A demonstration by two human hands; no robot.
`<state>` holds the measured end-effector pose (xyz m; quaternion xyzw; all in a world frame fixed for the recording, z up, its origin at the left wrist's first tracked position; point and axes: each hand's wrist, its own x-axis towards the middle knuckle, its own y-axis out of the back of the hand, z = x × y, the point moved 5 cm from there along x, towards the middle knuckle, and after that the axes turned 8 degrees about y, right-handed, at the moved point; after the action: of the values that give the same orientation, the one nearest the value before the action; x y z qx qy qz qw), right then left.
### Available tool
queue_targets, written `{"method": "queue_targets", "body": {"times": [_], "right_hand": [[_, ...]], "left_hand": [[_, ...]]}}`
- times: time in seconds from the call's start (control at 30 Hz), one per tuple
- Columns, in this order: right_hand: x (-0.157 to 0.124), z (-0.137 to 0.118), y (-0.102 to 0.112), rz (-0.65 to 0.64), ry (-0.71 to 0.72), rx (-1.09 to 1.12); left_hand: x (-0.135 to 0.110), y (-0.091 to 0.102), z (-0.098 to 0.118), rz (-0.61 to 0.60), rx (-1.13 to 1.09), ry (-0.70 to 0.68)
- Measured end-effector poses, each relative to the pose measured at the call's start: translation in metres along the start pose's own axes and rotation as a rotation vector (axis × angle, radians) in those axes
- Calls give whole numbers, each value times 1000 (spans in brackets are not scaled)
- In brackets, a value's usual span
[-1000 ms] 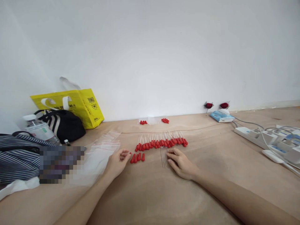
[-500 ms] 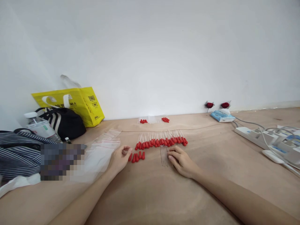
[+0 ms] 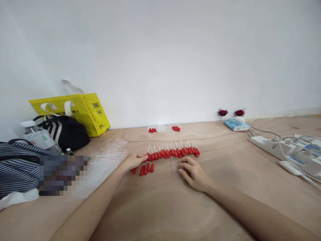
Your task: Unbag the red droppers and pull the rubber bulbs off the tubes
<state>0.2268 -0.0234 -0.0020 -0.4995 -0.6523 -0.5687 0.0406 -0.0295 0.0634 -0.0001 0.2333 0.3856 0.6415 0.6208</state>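
Note:
A row of glass droppers with red rubber bulbs [image 3: 173, 153] lies across the wooden table. My left hand [image 3: 134, 161] reaches to the left end of that row, its fingertips touching the first bulb, fingers stretched out. Just below it lie several loose red bulbs [image 3: 144, 169]. A small bundle of bare glass tubes [image 3: 174, 167] lies left of my right hand [image 3: 193, 173], which rests on the table with fingers curled loosely and nothing visible in them.
Clear zip bags [image 3: 105, 160] lie at the left, with a yellow bag [image 3: 82, 112], a black striped bag [image 3: 64, 132], a water bottle [image 3: 35, 135] and striped cloth [image 3: 17, 164] behind. Power strips and cables [image 3: 283, 147] sit right. Two small bags of red bulbs [image 3: 164, 128] lie by the wall.
My left hand has moved forward and right, from beside the loose bulbs up to the left end of the dropper row, leaving a bulb behind. My right hand has barely moved.

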Motion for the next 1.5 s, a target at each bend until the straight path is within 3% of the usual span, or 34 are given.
{"method": "queue_targets", "body": {"times": [0.27,0.5,0.7,0.87,0.93,1.1,1.23,1.33,1.5], "right_hand": [[-1,1,-1,8,27,-29],[-1,2,-1,12,7,-44],[0,-1,1,2,14,-54],[-2,1,0,14,36,-99],[-3,3,0,54,38,-133],[1,-4,8,200,91,-271],[13,-19,4,120,207,-325],[19,-26,-4,55,251,-313],[19,-31,-7,83,267,-279]], "left_hand": [[2,-1,-3,-103,-42,-34],[0,3,4,137,-36,-50],[5,6,4,264,28,-13],[-12,21,7,397,48,-27],[-26,21,10,428,52,-110],[-76,-4,27,443,155,-603],[-102,-28,37,432,250,-830],[-110,-35,44,462,261,-918],[-108,-39,47,424,284,-944]]}}
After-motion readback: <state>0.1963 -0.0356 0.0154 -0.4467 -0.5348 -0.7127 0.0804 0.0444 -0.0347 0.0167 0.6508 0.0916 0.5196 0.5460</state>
